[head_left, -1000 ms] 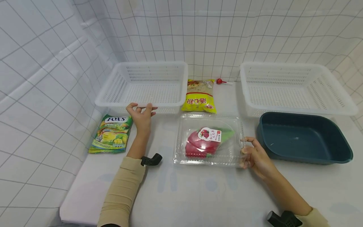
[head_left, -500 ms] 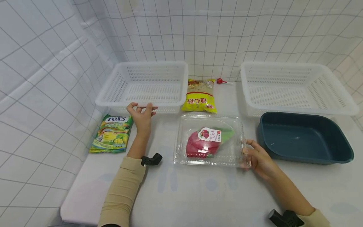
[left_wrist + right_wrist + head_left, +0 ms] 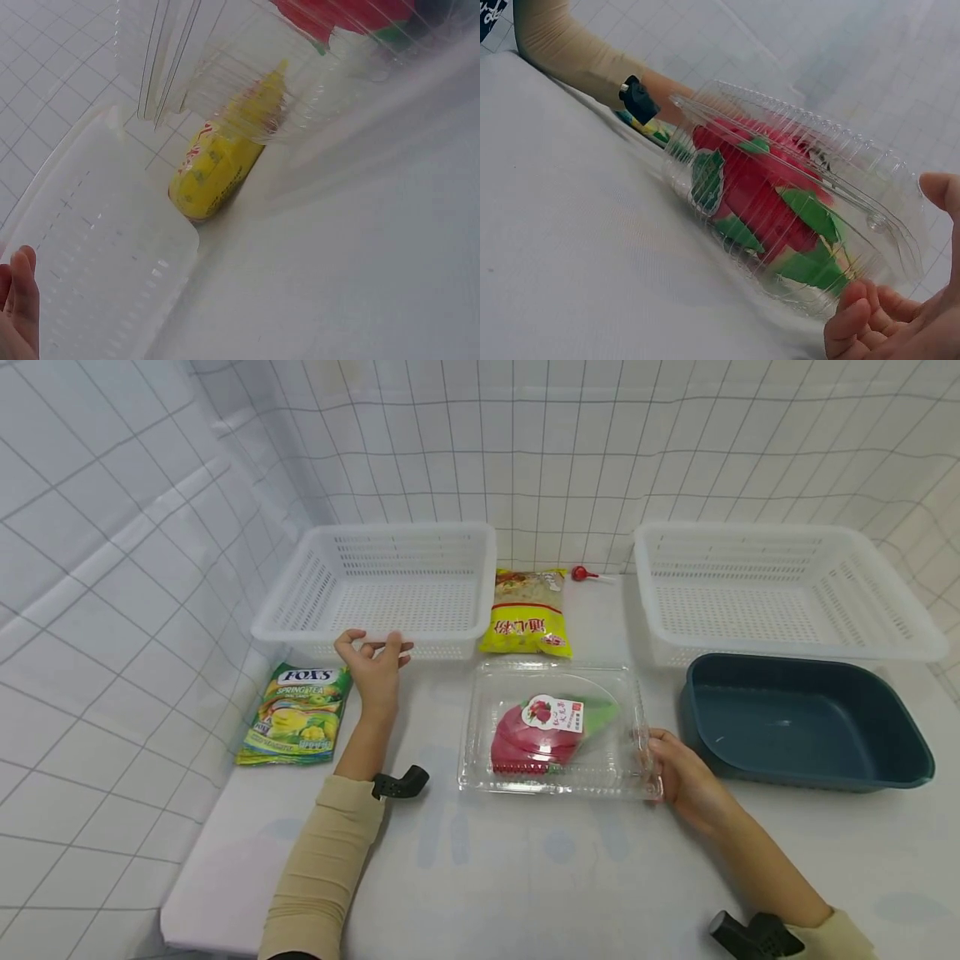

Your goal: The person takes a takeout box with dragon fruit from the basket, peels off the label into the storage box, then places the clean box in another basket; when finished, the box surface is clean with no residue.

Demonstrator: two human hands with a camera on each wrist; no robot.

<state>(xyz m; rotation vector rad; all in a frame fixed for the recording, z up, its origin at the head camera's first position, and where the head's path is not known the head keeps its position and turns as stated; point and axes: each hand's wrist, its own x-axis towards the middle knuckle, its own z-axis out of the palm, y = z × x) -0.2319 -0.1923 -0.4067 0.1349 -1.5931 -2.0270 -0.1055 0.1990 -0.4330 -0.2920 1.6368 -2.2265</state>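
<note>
My right hand (image 3: 690, 781) holds the right end of a clear plastic clamshell box (image 3: 555, 781). In the right wrist view, the thumb is at the box's upper edge and the curled fingers (image 3: 851, 319) are by its lower corner. A red and green dragon fruit (image 3: 536, 747) lies inside, under a white label on the lid. My left hand (image 3: 375, 672) is beside the front rim of the left white basket (image 3: 442, 647), its fingers loosely bent and holding nothing. The left wrist view shows only its fingertips, over the basket wall.
A green FOX'S candy bag (image 3: 300, 714) lies left of the left forearm. Behind the box are a yellow pasta bag (image 3: 528, 618) and a red lollipop (image 3: 580, 573). At right, a second white basket (image 3: 787, 652) stands behind a dark teal basin (image 3: 810, 781).
My right hand has shifted slightly at the box's end; its fingertips, earlier plainly visible on the edge, now show faintly through the plastic. The left hand and the other things have stayed put.
</note>
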